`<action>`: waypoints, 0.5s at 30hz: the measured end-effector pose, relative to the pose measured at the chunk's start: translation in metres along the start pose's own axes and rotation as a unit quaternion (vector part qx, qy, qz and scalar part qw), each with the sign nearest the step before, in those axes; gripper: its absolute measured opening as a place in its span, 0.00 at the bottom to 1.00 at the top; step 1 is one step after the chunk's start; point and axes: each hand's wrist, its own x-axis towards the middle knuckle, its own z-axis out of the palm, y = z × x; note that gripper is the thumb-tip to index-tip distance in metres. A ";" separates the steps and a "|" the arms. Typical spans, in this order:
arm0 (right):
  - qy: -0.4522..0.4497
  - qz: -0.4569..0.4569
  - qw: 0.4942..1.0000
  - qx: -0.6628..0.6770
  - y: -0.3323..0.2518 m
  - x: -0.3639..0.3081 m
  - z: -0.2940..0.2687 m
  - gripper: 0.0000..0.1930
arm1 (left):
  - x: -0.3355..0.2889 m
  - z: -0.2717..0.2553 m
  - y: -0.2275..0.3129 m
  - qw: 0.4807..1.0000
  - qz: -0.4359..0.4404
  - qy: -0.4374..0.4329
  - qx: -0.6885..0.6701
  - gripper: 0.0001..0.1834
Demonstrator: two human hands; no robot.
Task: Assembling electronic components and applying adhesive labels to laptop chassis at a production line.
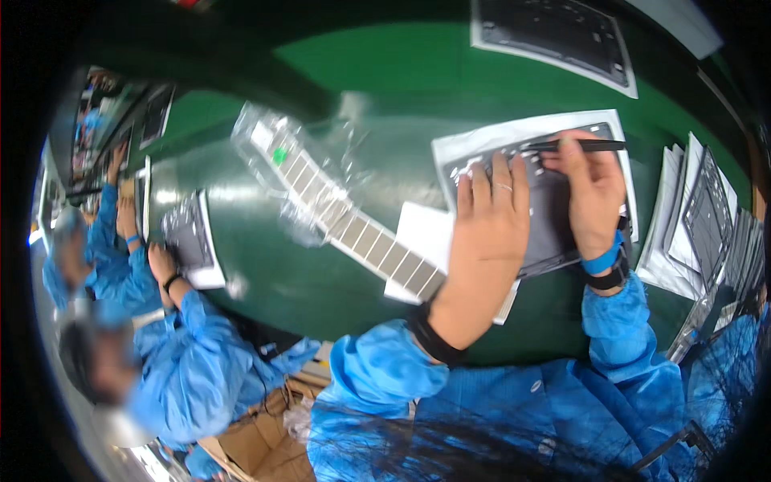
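My left hand (491,241) lies flat, fingers stretched out, on a black panel (554,213) with small pale marks along its far edge. A white sheet (482,138) lies under the panel. My right hand (596,189) is closed on slim black tweezers (598,145), their tip over the panel's far edge near my left fingertips. Left of my left hand, a long white strip with grey rectangular pieces (365,243) runs diagonally, its far part in a clear plastic bag (293,157). A white paper (423,233) lies partly beneath the strip.
Another black panel on white paper (554,36) lies at the far side of the green table (361,72). Several panels and sheets (699,217) are stacked at the right. Co-workers in blue (193,361) work at the left by another panel (189,233). A cardboard box (261,442) stands below the table edge.
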 end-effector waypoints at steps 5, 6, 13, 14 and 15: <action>-0.241 0.049 0.944 -0.220 -0.055 -0.061 0.015 0.09 | -0.085 -0.047 -0.065 0.982 -0.110 -0.030 -0.149 0.46; -0.257 0.079 0.947 -0.175 -0.047 -0.078 0.021 0.08 | -0.099 -0.042 -0.063 0.981 -0.110 -0.031 -0.154 0.46; -0.255 0.105 0.951 -0.138 -0.024 -0.126 0.033 0.09 | -0.127 -0.017 -0.045 0.979 -0.133 -0.072 -0.136 0.64; -0.261 0.108 0.943 -0.178 -0.027 -0.126 0.034 0.09 | -0.128 -0.017 -0.045 0.978 -0.135 -0.074 -0.142 0.64; -0.268 0.109 0.933 -0.216 -0.027 -0.125 0.035 0.10 | -0.128 -0.016 -0.046 0.977 -0.137 -0.073 -0.145 0.64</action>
